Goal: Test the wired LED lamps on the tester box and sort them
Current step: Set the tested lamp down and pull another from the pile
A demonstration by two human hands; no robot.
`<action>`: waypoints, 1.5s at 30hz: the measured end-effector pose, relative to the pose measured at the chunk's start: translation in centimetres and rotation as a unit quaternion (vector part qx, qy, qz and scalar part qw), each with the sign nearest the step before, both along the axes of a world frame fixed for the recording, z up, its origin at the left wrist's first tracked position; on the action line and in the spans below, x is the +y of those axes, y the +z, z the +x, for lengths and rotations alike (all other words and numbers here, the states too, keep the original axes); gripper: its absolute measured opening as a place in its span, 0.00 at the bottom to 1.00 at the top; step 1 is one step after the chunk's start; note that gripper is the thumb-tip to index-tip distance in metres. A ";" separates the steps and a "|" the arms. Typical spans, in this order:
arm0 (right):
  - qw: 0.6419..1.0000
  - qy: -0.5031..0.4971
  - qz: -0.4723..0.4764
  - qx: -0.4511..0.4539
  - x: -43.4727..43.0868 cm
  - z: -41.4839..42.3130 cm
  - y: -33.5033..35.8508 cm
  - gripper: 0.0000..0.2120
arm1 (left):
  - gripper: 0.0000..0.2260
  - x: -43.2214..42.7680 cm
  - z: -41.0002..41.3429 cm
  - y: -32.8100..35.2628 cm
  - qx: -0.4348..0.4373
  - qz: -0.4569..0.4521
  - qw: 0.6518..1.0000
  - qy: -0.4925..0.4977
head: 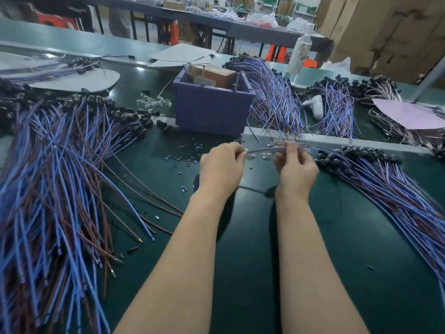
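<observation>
One wired lamp [263,149] stretches between my hands above the green mat. My left hand [222,165] pinches its left end, where a small clear bulb shows. My right hand [295,165] pinches the blue and brown wires further right. The purple tester box [212,109] stands just beyond my hands, with a brown block and metal posts in its top. A big fan of wired lamps [55,179] lies to the left. Another pile of wired lamps [390,186] curves away on the right.
More bundles of wired lamps [274,97] lie behind and right of the box. Loose clear bulbs [154,103] and black caps [154,121] sit left of it. Small blue sleeve bits [190,155] dot the mat. A plastic bottle [299,53] and a pink sheet [409,114] are at the back right.
</observation>
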State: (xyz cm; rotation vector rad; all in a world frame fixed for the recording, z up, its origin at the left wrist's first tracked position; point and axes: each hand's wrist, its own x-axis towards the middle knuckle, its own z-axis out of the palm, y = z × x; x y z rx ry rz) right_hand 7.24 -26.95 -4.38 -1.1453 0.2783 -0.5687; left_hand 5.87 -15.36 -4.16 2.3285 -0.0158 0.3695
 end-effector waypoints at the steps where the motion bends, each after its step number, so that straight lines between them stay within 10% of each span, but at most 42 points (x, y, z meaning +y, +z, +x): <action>1: 0.999 -0.027 0.036 -0.004 -0.3 0.0 0.1 0.11 | 0.09 0.3 0.1 -0.1 0.000 0.005 1.000 0.021; 5: 0.994 -0.037 0.106 -0.018 -0.6 0.2 0.3 0.10 | 0.08 1.1 0.2 -0.3 -0.007 -0.041 0.997 0.059; 12: 0.989 0.141 -0.044 0.020 2.0 0.2 -0.6 0.09 | 0.07 -0.1 0.2 -0.7 -0.008 -0.114 0.993 -0.011; 45: 0.997 0.064 0.024 0.028 2.0 0.1 -0.6 0.08 | 0.09 0.6 0.2 0.4 0.072 -0.210 0.975 -0.004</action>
